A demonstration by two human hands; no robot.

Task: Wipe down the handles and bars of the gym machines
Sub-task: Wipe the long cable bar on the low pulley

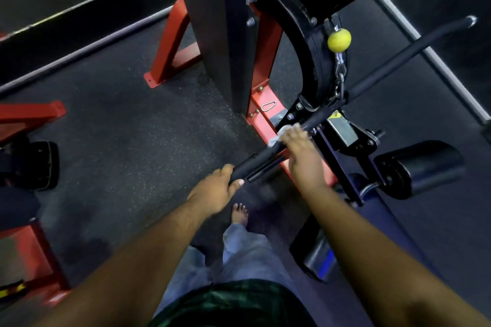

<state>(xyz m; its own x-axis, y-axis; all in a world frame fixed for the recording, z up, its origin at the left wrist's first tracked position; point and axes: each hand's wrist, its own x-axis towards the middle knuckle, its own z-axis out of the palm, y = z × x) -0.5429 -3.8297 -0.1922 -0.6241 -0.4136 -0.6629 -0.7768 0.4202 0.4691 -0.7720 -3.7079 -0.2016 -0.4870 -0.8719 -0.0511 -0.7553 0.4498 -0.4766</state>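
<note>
A long black pull-down bar [393, 64] hangs from a cable with a yellow ball stopper [339, 39] and runs from the upper right down to the lower centre. My left hand [216, 190] grips the bar's near end, thumb over the black grip. My right hand [300, 147] is wrapped over the bar further along, holding a white cloth [277, 138] against it. The cloth peeks out on the far side of my fingers.
The machine's red frame [265, 119] and black upright [215, 21] stand just behind the bar. Black roller pads [422, 164] and a seat sit to the right. More red frames stand at left. My bare foot [240, 214] is on the dark speckled rubber floor [127, 125].
</note>
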